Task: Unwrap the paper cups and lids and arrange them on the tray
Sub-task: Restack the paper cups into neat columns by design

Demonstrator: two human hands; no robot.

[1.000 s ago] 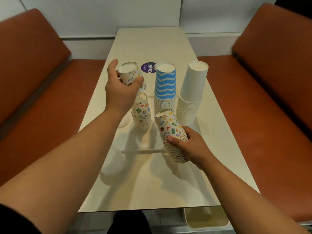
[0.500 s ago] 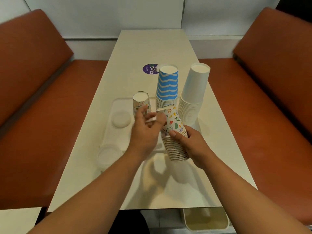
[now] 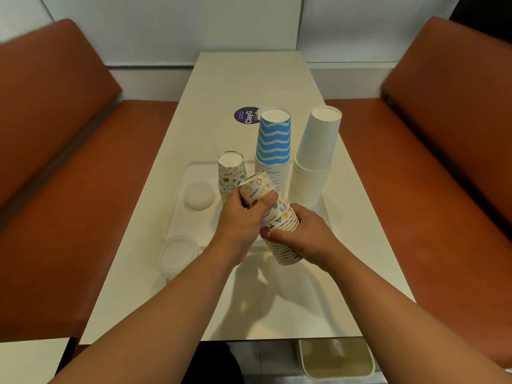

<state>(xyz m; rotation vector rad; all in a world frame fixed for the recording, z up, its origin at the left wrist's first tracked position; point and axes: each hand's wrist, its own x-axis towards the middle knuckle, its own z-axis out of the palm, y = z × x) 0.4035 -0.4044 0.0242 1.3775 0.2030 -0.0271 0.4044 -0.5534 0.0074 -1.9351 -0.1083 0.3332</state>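
A long cream table (image 3: 249, 79) runs between two red-brown benches. Toward its left edge, a stack of clear lids (image 3: 177, 253) sits just off the near left corner of a white tray (image 3: 177, 217), and another lid (image 3: 199, 195) lies on the tray. Next stands a short stack of patterned cups (image 3: 231, 173), upside down. In the middle, the left hand (image 3: 241, 220) grips the top of a tilted patterned cup stack (image 3: 273, 217), while the right hand (image 3: 307, 236) wraps its lower part. Behind stand a blue striped stack (image 3: 274, 142) and, rightmost, a white stack (image 3: 318, 151).
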